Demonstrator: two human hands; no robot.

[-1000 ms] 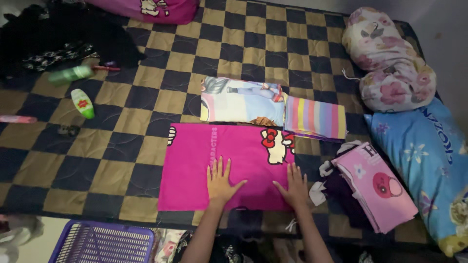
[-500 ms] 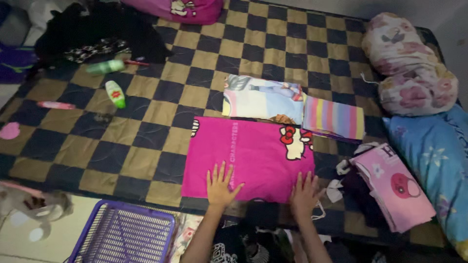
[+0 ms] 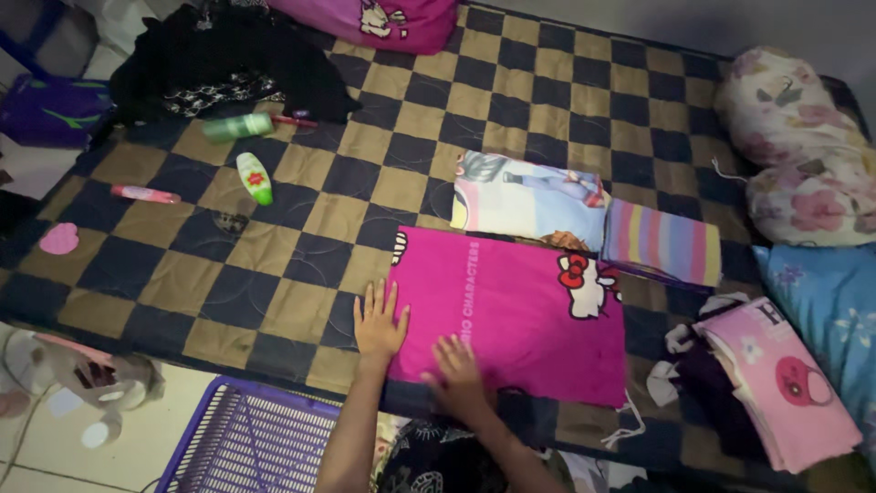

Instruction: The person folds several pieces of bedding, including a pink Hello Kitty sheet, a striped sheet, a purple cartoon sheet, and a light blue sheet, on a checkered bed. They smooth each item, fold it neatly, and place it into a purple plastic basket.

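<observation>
A folded bright pink cloth (image 3: 520, 306) with a cartoon cat print lies flat on the checkered black and tan mattress (image 3: 301, 237). My left hand (image 3: 377, 321) rests palm down with fingers spread at the cloth's left edge, partly on the mattress. On the cloth's near left corner sits my right hand (image 3: 458, 372), flat and a little blurred. Neither hand grips anything. Beyond the pink cloth are a folded printed cloth (image 3: 529, 198) and a folded striped cloth (image 3: 662, 242).
A purple plastic basket (image 3: 233, 447) stands on the floor below the mattress edge. Green bottles (image 3: 254, 176) and a pink tube (image 3: 144, 194) lie at left, dark clothes (image 3: 228, 55) at the back. Pillows (image 3: 803, 146) and a folded pink garment (image 3: 789, 383) are at right.
The view has swung left. My right hand slid from the cloth's right side across to its near left corner. My left hand shifted to the left edge.
</observation>
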